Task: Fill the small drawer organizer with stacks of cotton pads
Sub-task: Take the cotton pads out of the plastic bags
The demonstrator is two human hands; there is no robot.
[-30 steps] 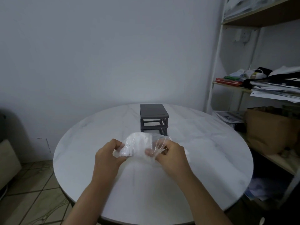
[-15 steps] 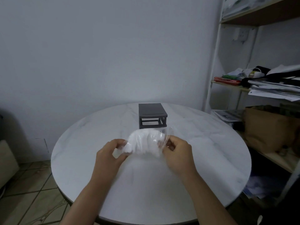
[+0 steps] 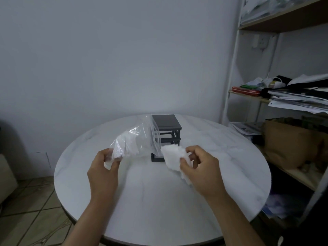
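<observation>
head view looks down on a round white marble-patterned bench [image 3: 159, 201], with a pale wall [image 3: 124, 59] behind it and a tiled floor [image 3: 35, 201] past its left rim. a white metal shelf unit [image 3: 230, 68] stands close off the right rim, carrying loose papers [image 3: 298, 98] and a brown paper bag [image 3: 287, 144], so the right side is tight. the near half of the bench surface lies bare under the forearms. a small dark grey plastic drawer organizer [image 3: 166, 124] stands upright toward the far middle, well in from every edge, long axis vertical, its open-framed front facing the person. a clear plastic bag [image 3: 140, 137] hangs in the air in front of the organizer's left part, slanting from lower left up to the right, with white pads bunched in its lower end. the left hand [image 3: 103, 167] has its grip pinched on that lower end. the right hand [image 3: 202, 167], just right of the organizer's foot, holds a bunch of white cotton pads [image 3: 173, 156] in a curled grip, between thumb and fingers.
</observation>
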